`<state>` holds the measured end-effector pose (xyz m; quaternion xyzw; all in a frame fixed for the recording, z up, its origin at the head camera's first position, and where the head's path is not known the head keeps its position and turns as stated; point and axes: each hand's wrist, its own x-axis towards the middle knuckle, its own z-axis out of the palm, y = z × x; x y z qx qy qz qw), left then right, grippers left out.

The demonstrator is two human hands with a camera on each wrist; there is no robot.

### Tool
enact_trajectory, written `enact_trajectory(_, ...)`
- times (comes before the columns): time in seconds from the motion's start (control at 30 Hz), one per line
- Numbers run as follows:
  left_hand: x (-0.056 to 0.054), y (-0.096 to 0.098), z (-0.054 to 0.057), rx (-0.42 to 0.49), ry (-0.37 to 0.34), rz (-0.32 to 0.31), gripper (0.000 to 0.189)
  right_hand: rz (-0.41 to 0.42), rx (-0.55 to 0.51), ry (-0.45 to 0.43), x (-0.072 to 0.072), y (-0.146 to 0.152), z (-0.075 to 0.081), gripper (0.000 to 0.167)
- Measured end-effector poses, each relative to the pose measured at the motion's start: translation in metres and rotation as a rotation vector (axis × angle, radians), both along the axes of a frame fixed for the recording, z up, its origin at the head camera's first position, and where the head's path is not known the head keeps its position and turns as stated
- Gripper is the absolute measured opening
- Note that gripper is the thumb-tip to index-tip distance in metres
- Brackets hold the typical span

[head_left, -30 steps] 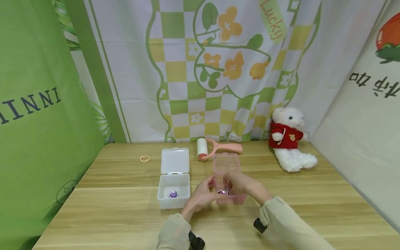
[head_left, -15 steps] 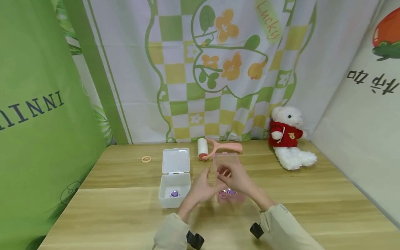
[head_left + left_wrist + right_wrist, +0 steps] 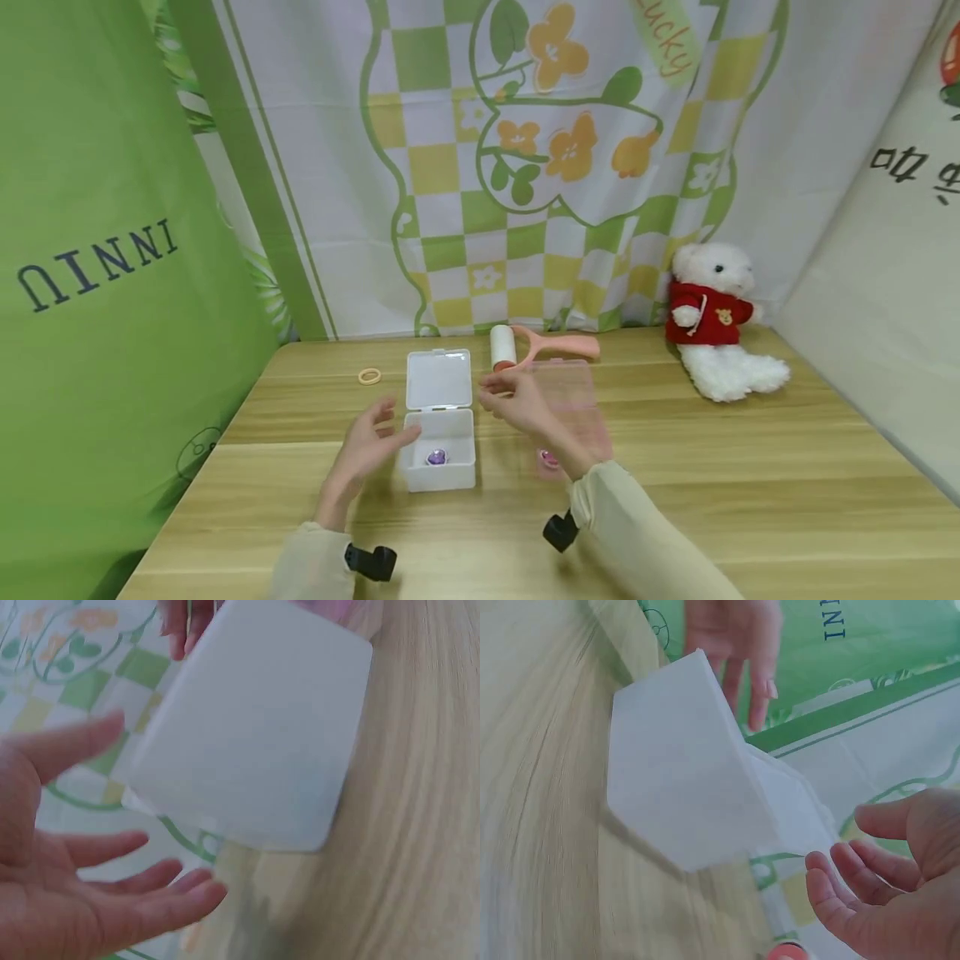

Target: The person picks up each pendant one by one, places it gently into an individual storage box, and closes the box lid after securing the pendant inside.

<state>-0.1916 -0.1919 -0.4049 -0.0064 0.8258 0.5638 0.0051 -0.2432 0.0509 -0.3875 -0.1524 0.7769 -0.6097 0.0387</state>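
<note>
On the wooden table stands a translucent white box, its lid tipped back. A purple gem with a pale rim lies inside it. My left hand hovers at the box's left side, thumb and fingers spread around nothing. To the right of the white box is my right hand, its fingers loosely bent; the right wrist view shows this hand with nothing in it. Behind my right forearm sits a pink see-through box, lid raised, partly hidden. One pink gem shows in it.
A pink-handled lint roller lies behind the boxes. At the back left is a small yellowish ring. A white plush bear in a red top sits at the back right. Curtains enclose the table on the sides and back.
My right hand has let go in the pink box, lifted and moved left. The left hand has swung from beside the pink box to the white box's left side. The white box stays put.
</note>
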Motion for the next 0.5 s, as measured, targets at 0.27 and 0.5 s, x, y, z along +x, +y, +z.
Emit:
enact_trajectory(0.27, -0.003, -0.02, -0.024, 0.243, -0.144, -0.307, 0.086, -0.103, -0.025, -0.132, -0.019, -0.023, -0.013, 0.03)
enact_trajectory(0.5, -0.006, -0.021, -0.027, 0.266, -0.138, -0.383, 0.089, -0.118, -0.032, -0.179, -0.027, -0.032, -0.017, 0.031)
